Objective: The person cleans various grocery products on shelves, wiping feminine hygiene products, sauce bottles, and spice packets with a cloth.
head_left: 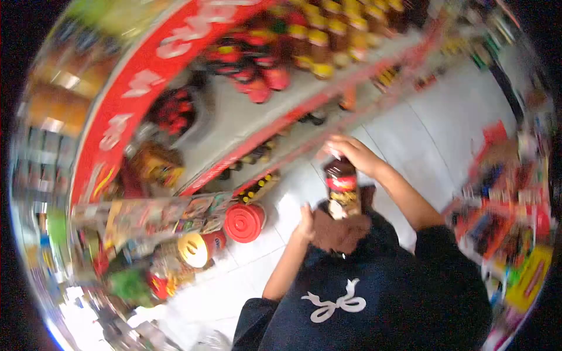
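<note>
A dark bottle with a red and yellow label is held in front of my dark shirt. My right hand is closed round its top end. Against the bottle's lower end lies a brown cloth, bunched up. My left hand grips the cloth's left side, with the thumb pointing up. The bottle's bottom is hidden by the cloth.
Shelves with a red edge hold yellow-capped bottles and red packs. A red-lidded tub and a yellow-lidded tub stand on the white tiled floor. Packaged goods fill the right side.
</note>
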The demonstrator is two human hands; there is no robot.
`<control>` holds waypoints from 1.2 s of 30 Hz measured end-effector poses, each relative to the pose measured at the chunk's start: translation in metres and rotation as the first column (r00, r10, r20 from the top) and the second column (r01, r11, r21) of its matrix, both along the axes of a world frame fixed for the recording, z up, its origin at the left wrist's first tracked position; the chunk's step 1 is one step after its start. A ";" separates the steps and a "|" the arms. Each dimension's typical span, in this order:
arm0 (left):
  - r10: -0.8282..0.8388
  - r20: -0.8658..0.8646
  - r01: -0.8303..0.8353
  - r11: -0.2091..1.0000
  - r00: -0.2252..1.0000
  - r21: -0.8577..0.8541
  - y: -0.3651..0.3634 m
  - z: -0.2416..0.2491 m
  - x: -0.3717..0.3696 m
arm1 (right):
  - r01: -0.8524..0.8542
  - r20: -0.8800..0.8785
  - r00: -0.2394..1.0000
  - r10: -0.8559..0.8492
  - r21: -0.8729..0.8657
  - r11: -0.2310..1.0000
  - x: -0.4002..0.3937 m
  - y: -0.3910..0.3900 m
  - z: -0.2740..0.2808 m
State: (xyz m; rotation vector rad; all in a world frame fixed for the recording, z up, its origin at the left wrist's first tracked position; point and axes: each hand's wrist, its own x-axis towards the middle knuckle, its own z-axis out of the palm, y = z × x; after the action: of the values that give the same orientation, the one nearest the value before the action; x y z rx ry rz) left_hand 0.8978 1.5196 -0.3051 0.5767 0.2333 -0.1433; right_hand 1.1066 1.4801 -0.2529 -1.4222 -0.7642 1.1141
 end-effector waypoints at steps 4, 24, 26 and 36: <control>-0.366 0.023 0.305 0.806 0.930 0.508 0.011 -0.046 -0.043 | 0.044 -0.242 0.968 -0.067 -0.100 0.994 0.007 0.014 -0.033; 0.423 -0.092 -0.188 0.573 0.902 0.797 -0.028 0.003 -0.039 | -0.316 -0.135 0.936 0.325 0.086 0.945 -0.016 0.068 -0.009; 0.322 -0.138 -0.117 0.659 0.936 0.743 -0.023 -0.002 -0.041 | -0.360 -0.255 0.900 0.354 0.025 0.933 -0.008 0.064 -0.019; 0.707 0.037 -0.296 0.248 0.706 0.922 0.065 0.084 0.003 | -0.103 -0.248 0.961 0.125 0.100 0.990 0.005 0.017 -0.004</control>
State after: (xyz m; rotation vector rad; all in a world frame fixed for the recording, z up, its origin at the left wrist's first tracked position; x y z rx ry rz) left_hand 0.9008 1.5847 -0.2208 1.5359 0.9483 0.6100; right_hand 1.1113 1.4972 -0.2568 -1.1474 -0.7074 1.3086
